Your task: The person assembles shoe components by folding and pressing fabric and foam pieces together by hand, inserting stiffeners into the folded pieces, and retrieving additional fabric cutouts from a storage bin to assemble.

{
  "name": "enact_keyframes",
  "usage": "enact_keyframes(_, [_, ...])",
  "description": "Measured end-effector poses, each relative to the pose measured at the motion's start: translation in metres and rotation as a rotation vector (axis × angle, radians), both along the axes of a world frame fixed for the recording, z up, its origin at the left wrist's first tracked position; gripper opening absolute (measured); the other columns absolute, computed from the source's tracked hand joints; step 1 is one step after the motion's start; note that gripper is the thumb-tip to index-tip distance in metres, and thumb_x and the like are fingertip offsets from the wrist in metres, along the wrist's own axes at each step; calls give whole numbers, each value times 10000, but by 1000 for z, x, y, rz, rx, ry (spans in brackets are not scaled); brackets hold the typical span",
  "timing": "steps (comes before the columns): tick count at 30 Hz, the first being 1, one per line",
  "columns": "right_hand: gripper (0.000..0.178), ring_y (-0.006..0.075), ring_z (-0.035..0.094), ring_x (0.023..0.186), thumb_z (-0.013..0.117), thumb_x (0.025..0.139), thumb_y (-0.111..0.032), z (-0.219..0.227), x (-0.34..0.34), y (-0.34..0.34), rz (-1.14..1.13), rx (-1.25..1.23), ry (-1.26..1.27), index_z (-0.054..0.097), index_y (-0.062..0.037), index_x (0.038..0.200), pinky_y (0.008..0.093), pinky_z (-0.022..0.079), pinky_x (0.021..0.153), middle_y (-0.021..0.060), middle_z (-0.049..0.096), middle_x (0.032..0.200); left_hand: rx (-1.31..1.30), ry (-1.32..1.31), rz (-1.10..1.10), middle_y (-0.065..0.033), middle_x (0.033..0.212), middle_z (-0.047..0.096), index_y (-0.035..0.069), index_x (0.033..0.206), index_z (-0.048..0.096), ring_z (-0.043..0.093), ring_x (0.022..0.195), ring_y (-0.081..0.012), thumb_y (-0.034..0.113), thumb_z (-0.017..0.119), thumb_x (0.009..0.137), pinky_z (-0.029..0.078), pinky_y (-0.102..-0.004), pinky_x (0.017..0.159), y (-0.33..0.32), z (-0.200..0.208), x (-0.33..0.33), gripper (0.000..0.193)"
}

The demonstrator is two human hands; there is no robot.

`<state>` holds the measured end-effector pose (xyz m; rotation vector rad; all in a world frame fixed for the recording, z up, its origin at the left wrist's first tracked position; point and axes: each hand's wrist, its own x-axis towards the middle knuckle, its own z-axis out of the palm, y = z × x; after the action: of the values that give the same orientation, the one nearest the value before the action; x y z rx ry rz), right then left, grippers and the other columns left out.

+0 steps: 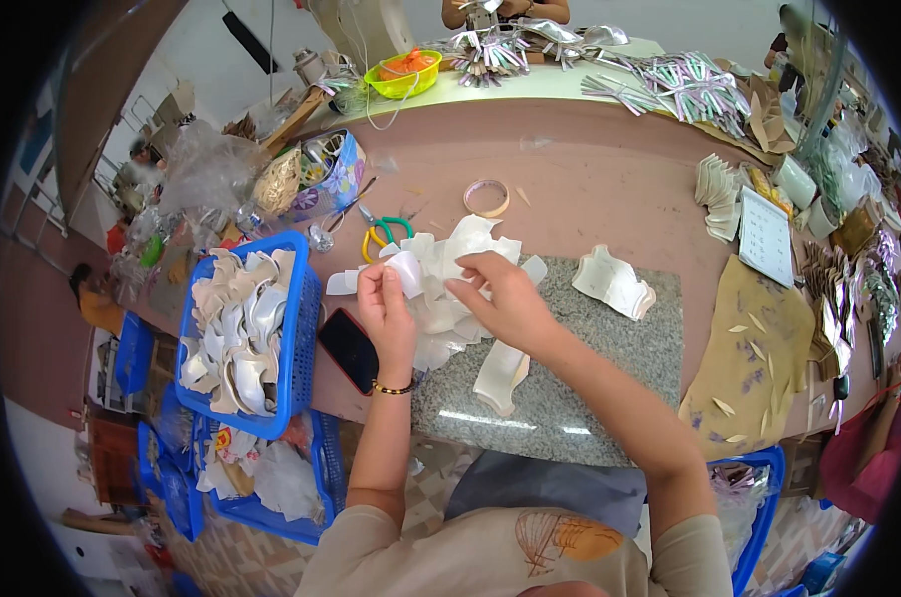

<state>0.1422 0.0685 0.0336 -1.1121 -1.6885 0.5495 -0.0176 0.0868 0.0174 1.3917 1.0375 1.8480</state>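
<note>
A small, thin white cut piece (405, 272) is pinched between the thumb and fingers of my left hand (383, 298), above the left side of a loose heap. That heap of white cut pieces (440, 316) lies at the middle of the work surface. My right hand (507, 298) hovers over the heap's right side, its bent fingers apart and nothing visible between them. Below it, a curved stack of cream-white pieces (499, 380) rests on a grey stone slab (590, 398). Another such stack (614, 283) lies at the slab's upper right.
Left of the heap are a blue basket (302, 318) of shaped pieces, a dark phone (348, 346) and green-and-yellow-handled pliers (379, 231). A tape roll (486, 198) sits beyond. At right lie brown paper (744, 358) and a white card (766, 237). Across the table, another person handles silvery strips.
</note>
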Motion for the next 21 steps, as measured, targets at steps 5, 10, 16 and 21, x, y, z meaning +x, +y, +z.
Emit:
enact_keyframes(5, [296, 109, 587, 718, 677, 819, -238, 13, -25, 17, 198, -328, 222, 579, 28, 907, 246, 487, 637, 83, 623, 794, 52, 22, -27, 35, 783, 501, 48, 943, 504, 366, 610, 12, 145, 470, 949, 298, -151, 520, 0, 3, 7, 103])
enact_keyframes(10, [323, 135, 600, 697, 693, 788, -266, -7, -25, 39, 295, -373, 429, 590, 36, 838, 268, 490, 641, 89, 630, 748, 0, -24, -86, -3, 826, 538, 43, 951, 500, 462, 664, -25, 145, 462, 951, 376, -170, 579, 9, 4, 2, 109])
enact_keyframes(16, [213, 214, 598, 696, 626, 794, -172, -23, -32, 41, 234, -346, 315, 581, 36, 778, 321, 480, 641, 139, 610, 779, -88, -350, -219, -62, 931, 553, 18, 982, 481, 541, 864, -122, 136, 449, 949, 450, -264, 760, 17, -16, -13, 127])
enact_keyframes(21, [172, 291, 585, 717, 613, 772, -131, -45, -15, 34, -6, -254, 110, 563, 33, 752, 349, 468, 648, 180, 566, 806, 74, -677, 137, -95, 960, 549, 18, 956, 464, 559, 907, -195, 131, 425, 949, 477, -368, 819, 24, -1, -62, 119])
